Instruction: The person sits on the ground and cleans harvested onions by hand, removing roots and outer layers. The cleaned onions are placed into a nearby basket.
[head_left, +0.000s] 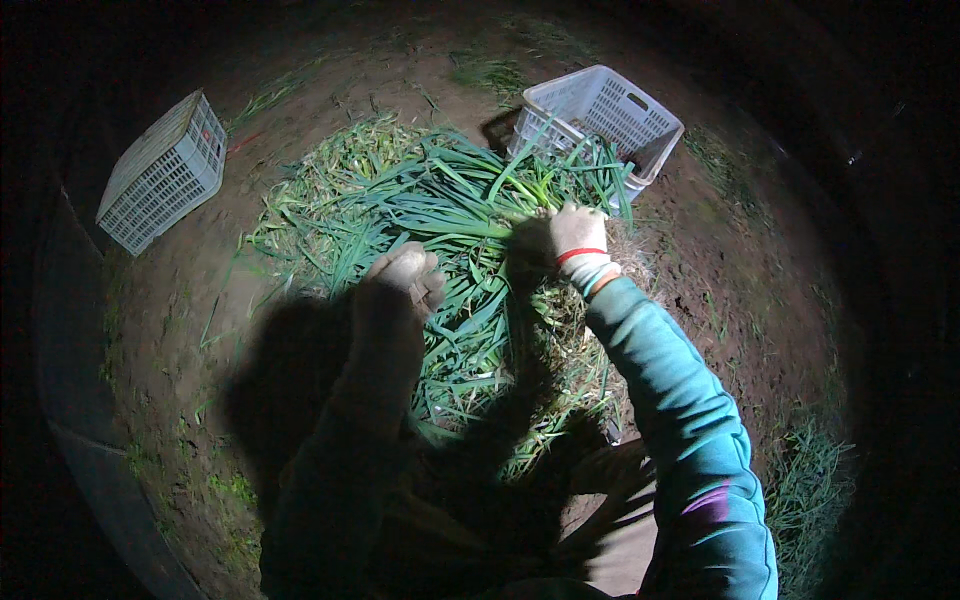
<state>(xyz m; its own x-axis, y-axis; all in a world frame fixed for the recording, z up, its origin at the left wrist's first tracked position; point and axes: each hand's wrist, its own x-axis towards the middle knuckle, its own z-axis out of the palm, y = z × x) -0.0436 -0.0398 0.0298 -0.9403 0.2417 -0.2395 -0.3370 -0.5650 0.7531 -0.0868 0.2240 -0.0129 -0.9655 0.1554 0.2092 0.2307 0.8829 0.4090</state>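
Note:
A large heap of long green leafy stalks (450, 202), leek-like, lies on the soil before me. My right hand (579, 231), in a pale knitted glove with a red cuff band, is at the pale root ends on the heap's right side, with its fingers curled down; whether it grips any stalks is hidden. My left hand (409, 274), also gloved and partly in shadow, is over the leaves nearer to me, its fingers partly bent. No held thing can be made out in it. Dry, yellowish leaves and roots (585, 345) lie below my right hand.
A white plastic crate (660, 124) stands open beyond the heap at the right, with green leaves across its near rim. Another slotted plastic crate (169, 176) is at the left on the bare soil (180, 300). More green stalks (810, 480) lie at the lower right. The surroundings are dark.

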